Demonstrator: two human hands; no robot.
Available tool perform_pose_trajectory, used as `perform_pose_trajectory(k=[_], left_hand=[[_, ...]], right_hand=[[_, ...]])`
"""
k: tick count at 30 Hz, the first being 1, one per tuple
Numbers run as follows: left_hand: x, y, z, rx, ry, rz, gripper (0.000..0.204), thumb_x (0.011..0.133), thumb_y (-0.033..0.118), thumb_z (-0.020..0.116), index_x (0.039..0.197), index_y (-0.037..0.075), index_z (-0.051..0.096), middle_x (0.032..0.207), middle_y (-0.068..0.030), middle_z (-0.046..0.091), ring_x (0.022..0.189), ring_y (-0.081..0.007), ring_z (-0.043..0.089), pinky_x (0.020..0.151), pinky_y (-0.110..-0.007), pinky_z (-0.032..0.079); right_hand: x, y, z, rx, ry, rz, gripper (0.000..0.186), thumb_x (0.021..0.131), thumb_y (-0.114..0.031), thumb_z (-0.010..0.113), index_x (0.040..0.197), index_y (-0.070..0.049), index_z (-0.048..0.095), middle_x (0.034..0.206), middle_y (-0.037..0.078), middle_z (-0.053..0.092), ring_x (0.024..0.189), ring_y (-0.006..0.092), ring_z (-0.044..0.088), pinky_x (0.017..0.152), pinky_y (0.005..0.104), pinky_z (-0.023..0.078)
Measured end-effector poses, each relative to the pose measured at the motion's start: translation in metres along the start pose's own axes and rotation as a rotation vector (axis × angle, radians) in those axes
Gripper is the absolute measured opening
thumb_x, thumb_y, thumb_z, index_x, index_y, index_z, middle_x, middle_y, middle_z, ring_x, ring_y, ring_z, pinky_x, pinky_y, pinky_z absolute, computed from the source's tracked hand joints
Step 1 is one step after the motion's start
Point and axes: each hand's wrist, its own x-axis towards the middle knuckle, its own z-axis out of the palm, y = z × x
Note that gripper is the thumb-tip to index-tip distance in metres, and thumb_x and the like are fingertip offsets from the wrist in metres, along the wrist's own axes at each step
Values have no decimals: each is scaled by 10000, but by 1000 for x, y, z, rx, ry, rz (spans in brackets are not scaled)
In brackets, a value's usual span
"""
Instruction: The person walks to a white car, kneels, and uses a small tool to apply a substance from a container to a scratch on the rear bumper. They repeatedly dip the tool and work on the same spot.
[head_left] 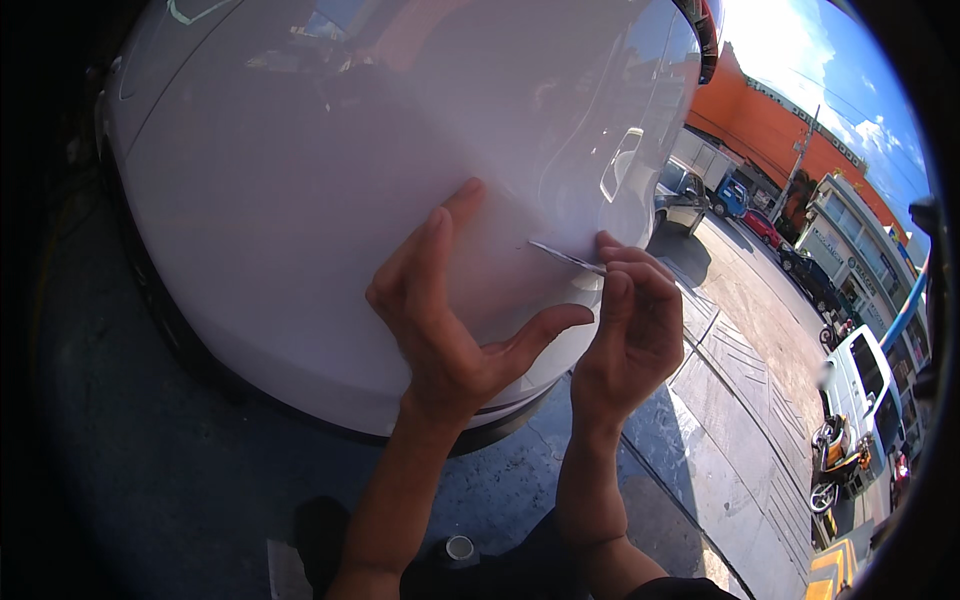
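Note:
A glossy white car body panel (300, 200) with a rounded corner fills most of the view. My left hand (440, 320) is open over it, with fingers spread and fingertips at the painted surface. In my right hand (635, 320), a thin, pointed, silvery tool (565, 256) is pinched between thumb and fingers. Its exact kind is too fine to make out. The tip points left, close to a tiny dark mark (521, 246) on the paint. Whether tip and paint touch, I cannot tell.
Below the panel, a small round container (459, 547) stands on the dark floor by my legs. To the right lies a grooved concrete driveway (730, 410). Farther off are a white van (862, 375), a motorcycle (838, 455), other parked vehicles and an orange building (760, 120).

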Motion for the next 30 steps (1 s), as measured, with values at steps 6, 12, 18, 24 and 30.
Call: perform_pose_trajectory(k=[6,12,18,24,30], left_hand=[[-1,1,1,-12,11,3,1219,748,628,866,1586,50,195,1486,-179,527,1326,-275,484,1108,-391,405],[-3,4,10,-95,116,29,1110,806,625,826,1564,1,307,1455,-146,590,1286,-270,475,1056,-392,364],[-6,10,13,-106,137,37,1110,805,628,825,1562,1,309,1454,-146,590,1286,-269,474,1059,-392,359],[-7,17,11,-94,128,33,1112,807,637,818,1561,-2,309,1452,-149,595,1286,-267,471,1057,-395,354],[-10,25,12,-92,133,36,1117,803,640,819,1561,-5,311,1449,-150,598,1280,-270,481,1054,-398,355]], right_hand=[[-4,0,-2,-41,32,18,74,1030,-25,638,1087,19,657,1172,173,703,1199,289,690,1002,396,578],[-6,-4,-9,-39,38,32,77,1029,-31,645,1088,18,658,1191,178,698,1197,281,688,1000,392,572],[-7,-6,-13,-59,39,27,80,1031,-44,650,1081,18,661,1192,176,698,1202,275,681,994,389,570],[-10,-6,-18,-43,53,33,86,1030,-50,656,1083,18,664,1187,172,699,1200,275,680,993,385,569],[-12,-8,-25,-45,57,29,82,1029,-42,654,1083,20,664,1185,172,697,1200,274,678,987,379,568]])
